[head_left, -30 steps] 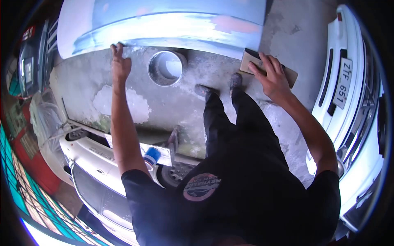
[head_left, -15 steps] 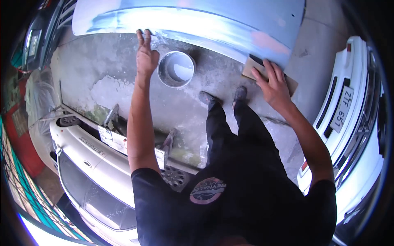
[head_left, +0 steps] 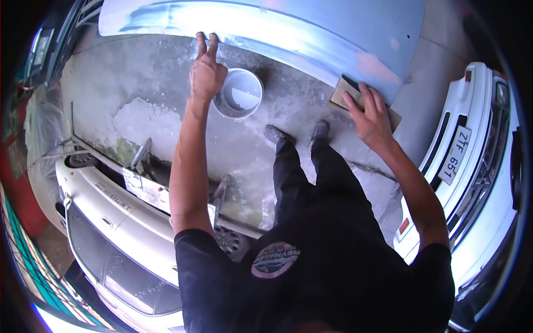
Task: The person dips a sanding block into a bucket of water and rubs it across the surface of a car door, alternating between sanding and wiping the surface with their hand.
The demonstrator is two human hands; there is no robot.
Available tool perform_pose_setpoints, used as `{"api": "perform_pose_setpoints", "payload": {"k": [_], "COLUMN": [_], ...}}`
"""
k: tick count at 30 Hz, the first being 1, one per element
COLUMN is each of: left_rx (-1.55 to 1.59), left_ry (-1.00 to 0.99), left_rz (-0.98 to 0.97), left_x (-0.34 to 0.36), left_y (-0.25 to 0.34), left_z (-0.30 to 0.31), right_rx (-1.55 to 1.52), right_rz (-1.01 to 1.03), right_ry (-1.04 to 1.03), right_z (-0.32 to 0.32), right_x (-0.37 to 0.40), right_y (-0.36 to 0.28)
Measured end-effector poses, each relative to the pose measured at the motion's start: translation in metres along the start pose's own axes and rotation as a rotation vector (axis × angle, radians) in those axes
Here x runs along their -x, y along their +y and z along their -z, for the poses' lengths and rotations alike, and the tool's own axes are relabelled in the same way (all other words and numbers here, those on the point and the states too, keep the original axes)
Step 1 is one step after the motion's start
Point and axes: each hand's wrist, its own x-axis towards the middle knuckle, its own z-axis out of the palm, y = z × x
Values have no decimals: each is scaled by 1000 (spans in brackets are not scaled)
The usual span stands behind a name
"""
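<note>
A light blue car panel [head_left: 311, 33], with a shiny whitish band and pinkish patches, spans the top of the view. My left hand [head_left: 207, 75] reaches to its near edge, two fingers stretched out and touching it; the other fingers are folded in. At the right end of that edge, my right hand [head_left: 371, 119] grips a tan, flat sanding block [head_left: 347, 91], thumb and fingers spread over its top. The block lies against the panel's edge, and its underside is hidden. Just below the panel, beside my left hand, stands a grey bucket [head_left: 228, 111] with whitish liquid in it.
My shoes [head_left: 319, 130] are on the stained concrete floor [head_left: 150, 125]. A white car [head_left: 458, 150] with a number plate is close on my right. Behind me on the left is a pale car [head_left: 105, 213], with a metal stand [head_left: 141, 154] near it. Plastic sheeting [head_left: 47, 133] hangs at far left.
My left hand has shifted slightly right along the panel's edge. My right hand, still on the sanding block, has hardly moved. The whole view has shifted a little.
</note>
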Motion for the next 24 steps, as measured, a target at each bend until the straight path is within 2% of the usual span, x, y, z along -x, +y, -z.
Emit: {"api": "perform_pose_setpoints", "payload": {"k": [2,4,6,7,9,11,13,16,19,21,23,24], "left_rx": [-25,-76,-79,-80,-97,-107,-37,-1,-9,52,13,-24], "left_ry": [6,23,31,29,-34,-17,55,52,54,41,28,11], "left_rz": [-3,-6,-92,-114,-76,-49,-80,-61,-51,-86,-94,-85], "left_x": [3,-1,0,-8,-5,-3,3,3,9,3,2,3], "left_y": [-7,-19,-26,-25,-30,-23,-24,-24,-22,-27,-29,-28], "left_z": [-11,-15,-13,-9,-1,-1,-8,-16,-16,-8,-9,-5], "right_rx": [-24,-71,-58,-155,-116,-54,-33,15,-67,-52,-99,-108], "right_rz": [-21,132,97,103,120,90,-25,-25,111,96,117,99], "right_ry": [-39,46,-27,-7,36,83,27,-21,101,-50,-33,-22], "right_z": [-2,-23,-30,-32,-23,-11,0,4,-40,-39,-36,-25], "right_x": [-44,-137,-209,-222,-188,-107,-27,-43,-162,-222,-208,-178], "right_y": [-31,-65,-109,-114,-92,-53,-22,-34,-85,-119,-109,-95]}}
